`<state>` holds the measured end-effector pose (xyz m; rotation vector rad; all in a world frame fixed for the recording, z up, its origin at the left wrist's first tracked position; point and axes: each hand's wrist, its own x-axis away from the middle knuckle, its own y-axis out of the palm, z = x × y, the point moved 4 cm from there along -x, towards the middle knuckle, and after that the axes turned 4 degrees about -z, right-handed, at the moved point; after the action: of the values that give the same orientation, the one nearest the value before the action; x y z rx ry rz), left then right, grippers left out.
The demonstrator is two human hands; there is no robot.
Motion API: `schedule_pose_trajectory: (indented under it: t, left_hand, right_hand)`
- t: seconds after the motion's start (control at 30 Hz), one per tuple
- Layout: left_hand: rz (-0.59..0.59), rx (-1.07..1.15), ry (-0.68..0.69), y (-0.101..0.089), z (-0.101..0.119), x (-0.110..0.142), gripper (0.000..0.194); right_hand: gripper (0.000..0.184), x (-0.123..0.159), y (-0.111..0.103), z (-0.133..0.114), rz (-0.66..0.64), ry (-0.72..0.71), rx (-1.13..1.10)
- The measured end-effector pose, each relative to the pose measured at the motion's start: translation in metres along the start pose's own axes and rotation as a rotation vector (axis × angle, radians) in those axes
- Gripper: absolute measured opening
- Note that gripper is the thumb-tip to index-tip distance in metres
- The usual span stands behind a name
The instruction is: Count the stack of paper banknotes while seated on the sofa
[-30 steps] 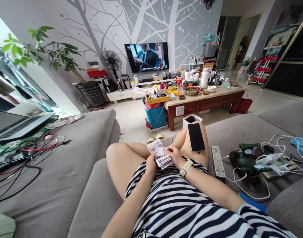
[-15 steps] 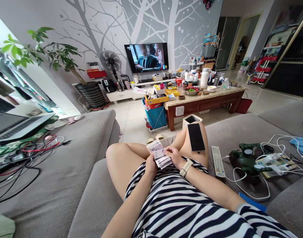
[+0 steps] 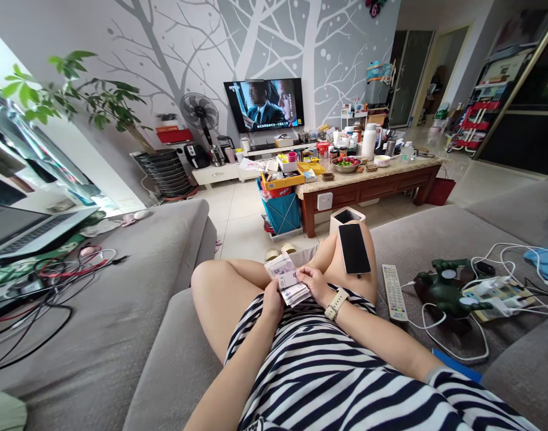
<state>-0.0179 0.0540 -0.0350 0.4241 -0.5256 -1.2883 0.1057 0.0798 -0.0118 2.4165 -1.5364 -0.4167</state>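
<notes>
A stack of banknotes [image 3: 280,266] is held over my lap, some notes fanned upward and others folded down toward me. My left hand [image 3: 272,298] is closed round the left side of the stack. With thumb and fingers, my right hand [image 3: 314,284] pinches the stack's right edge; a pale band or note crosses the middle, which one I cannot tell. On my right wrist is a cream watch [image 3: 337,303]. A smartphone [image 3: 355,248] with a dark screen lies on my right thigh, apart from both hands.
To my right on the sofa [image 3: 417,230] lie a remote control [image 3: 394,292], a dark green figure [image 3: 444,287] and a power strip [image 3: 498,296] with white cables. Tangled cables [image 3: 54,281] and a laptop [image 3: 36,230] are at left. Ahead stand a bin [image 3: 347,216] and a laden coffee table [image 3: 368,188].
The band or note across the stack has tilted slightly under my right fingers. Both hands stay in nearly the same place, still gripping the banknotes.
</notes>
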Motion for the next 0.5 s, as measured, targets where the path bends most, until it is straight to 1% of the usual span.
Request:
schedule_pose_trajectory:
  t: [0.5]
  left_hand:
    - [0.013,0.027,-0.007,0.0014,0.0008,0.0010,0.021]
  right_hand:
    - [0.029,-0.0010,-0.0007,0.0029,0.000,0.005,-0.020]
